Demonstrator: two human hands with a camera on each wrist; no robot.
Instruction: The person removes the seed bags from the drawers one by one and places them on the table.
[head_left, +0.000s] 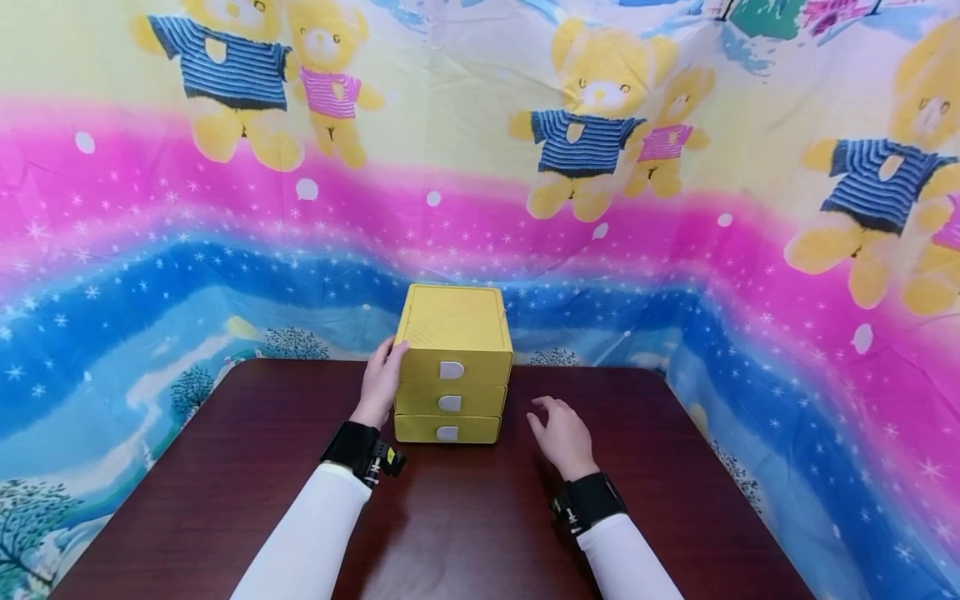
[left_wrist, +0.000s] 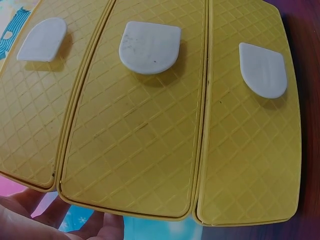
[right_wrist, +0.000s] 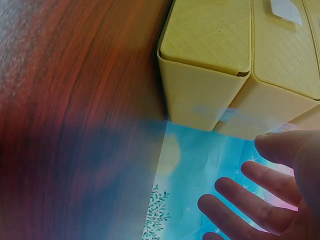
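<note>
A yellow three-drawer box [head_left: 453, 325] stands at the back middle of the table, its drawers closed. Each drawer front has a quilted pattern and a rounded white pull [left_wrist: 150, 47]. My left hand [head_left: 381, 382] lies against the box's left side, thumb near the upper front edge; in the left wrist view its fingers [left_wrist: 90, 227] reach behind that side. Apart from the box, on its right, my right hand [head_left: 564, 433] hovers with relaxed fingers [right_wrist: 255, 200] and holds nothing.
The dark reddish-brown table [head_left: 450, 517] ends just behind the box. A cloth backdrop [head_left: 465, 208] printed with bears and snowflakes hangs around its back and sides. Each wrist wears a black strap [head_left: 592, 500] with a small camera.
</note>
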